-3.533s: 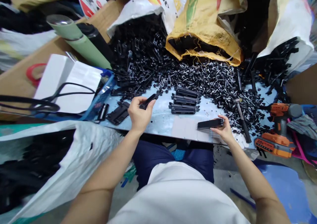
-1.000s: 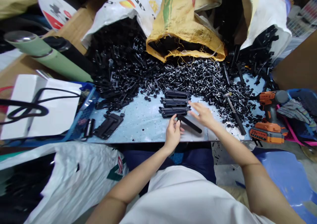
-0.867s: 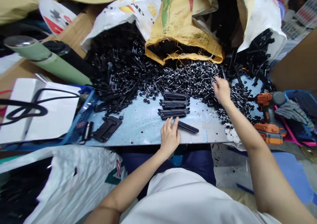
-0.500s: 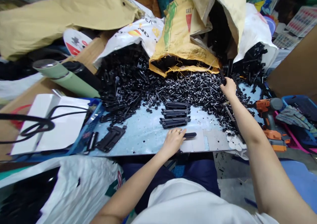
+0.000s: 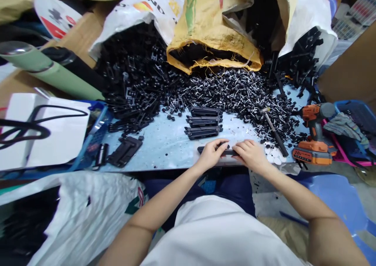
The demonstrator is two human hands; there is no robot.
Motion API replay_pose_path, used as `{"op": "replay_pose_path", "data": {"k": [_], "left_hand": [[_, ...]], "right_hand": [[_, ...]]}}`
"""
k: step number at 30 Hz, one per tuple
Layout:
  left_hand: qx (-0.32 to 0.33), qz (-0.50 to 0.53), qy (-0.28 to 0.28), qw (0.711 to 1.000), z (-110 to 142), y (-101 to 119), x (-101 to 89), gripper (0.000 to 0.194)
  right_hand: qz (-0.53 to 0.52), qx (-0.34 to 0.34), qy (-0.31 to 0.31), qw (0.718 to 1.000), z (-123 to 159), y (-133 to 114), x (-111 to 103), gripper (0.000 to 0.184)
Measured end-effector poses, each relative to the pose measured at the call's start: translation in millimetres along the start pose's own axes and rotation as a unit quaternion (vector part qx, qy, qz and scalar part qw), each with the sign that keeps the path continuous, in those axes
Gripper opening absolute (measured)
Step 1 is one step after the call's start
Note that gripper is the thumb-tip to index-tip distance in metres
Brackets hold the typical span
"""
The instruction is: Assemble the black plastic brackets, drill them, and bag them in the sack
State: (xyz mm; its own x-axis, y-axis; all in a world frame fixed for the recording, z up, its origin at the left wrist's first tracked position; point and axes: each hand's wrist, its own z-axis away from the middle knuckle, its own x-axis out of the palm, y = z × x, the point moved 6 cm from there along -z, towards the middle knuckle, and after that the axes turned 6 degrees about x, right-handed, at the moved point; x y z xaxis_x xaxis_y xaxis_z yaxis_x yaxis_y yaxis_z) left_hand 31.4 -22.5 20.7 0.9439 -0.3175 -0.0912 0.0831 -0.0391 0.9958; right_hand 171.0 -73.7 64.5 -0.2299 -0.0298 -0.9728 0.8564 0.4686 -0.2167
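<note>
At the table's front edge, a long narrow black plastic part [image 5: 228, 152] lies across a grey patch. My left hand [image 5: 212, 153] is closed on its left half, thumb and fingers pinching from above. My right hand [image 5: 250, 154] grips its right end, fingers together. Whether a second small piece is between the fingers is hidden. Just behind the hands, three similar black parts [image 5: 203, 131] lie in a row, one behind another. Beyond these spreads a heap of small black-headed pins [image 5: 232, 93] with metal shanks.
A hammer [image 5: 276, 134] rests right of the hands, near white discs [image 5: 273, 156]. An orange cordless drill [image 5: 315, 136] stands at the right edge. Black plastic pieces [image 5: 135, 89] are piled at left. A yellow sack [image 5: 214, 42] opens onto the heap. A blue basket [image 5: 98, 134] stands left.
My right hand has come back from the heap at the rear right to the black part beside my left hand. The left hand now pinches the part. The view has shifted.
</note>
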Motion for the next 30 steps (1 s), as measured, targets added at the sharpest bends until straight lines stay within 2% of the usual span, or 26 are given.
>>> {"op": "replay_pose_path", "data": {"k": [2,4,7,10,12,16,22,25,27,29,30], "left_hand": [[0.08,-0.152,-0.061,0.983,1,3,5.1,0.031],[0.114,-0.3,-0.125,0.939,0,1,12.2,0.033],[0.109,-0.44,-0.212,0.866,-2,-7,22.1,0.041],[0.13,-0.484,-0.247,0.829,0,-7,29.1,0.055],[0.147,-0.484,-0.248,0.826,2,-7,30.5,0.058],[0.179,-0.471,-0.195,0.842,4,-9,23.5,0.05],[0.242,-0.446,-0.167,0.845,10,-14,17.3,0.042],[0.227,-0.454,-0.169,0.845,10,-15,18.9,0.045],[0.219,-0.463,-0.199,0.836,4,-13,27.9,0.048],[0.233,-0.47,-0.218,0.823,-12,-5,41.1,0.049],[0.239,-0.479,-0.208,0.819,-26,0,46.9,0.045]], "right_hand": [[0.039,-0.038,-0.104,0.993,5,9,12,0.027],[0.062,-0.036,-0.177,0.982,8,18,25,0.028],[0.086,0.021,-0.215,0.973,10,26,37,0.03],[0.106,0.062,-0.229,0.966,10,22,39,0.03],[0.129,0.075,-0.226,0.963,9,17,34,0.032],[0.171,0.079,-0.192,0.963,6,7,20,0.034],[0.189,0.016,-0.168,0.967,-5,-1,6,0.031],[0.181,0.006,-0.167,0.969,-9,9,7,0.031],[0.16,-0.001,-0.169,0.972,-7,20,14,0.032],[0.132,-0.002,-0.161,0.978,-1,33,22,0.033],[0.12,0.001,-0.152,0.981,2,38,26,0.034]]}}
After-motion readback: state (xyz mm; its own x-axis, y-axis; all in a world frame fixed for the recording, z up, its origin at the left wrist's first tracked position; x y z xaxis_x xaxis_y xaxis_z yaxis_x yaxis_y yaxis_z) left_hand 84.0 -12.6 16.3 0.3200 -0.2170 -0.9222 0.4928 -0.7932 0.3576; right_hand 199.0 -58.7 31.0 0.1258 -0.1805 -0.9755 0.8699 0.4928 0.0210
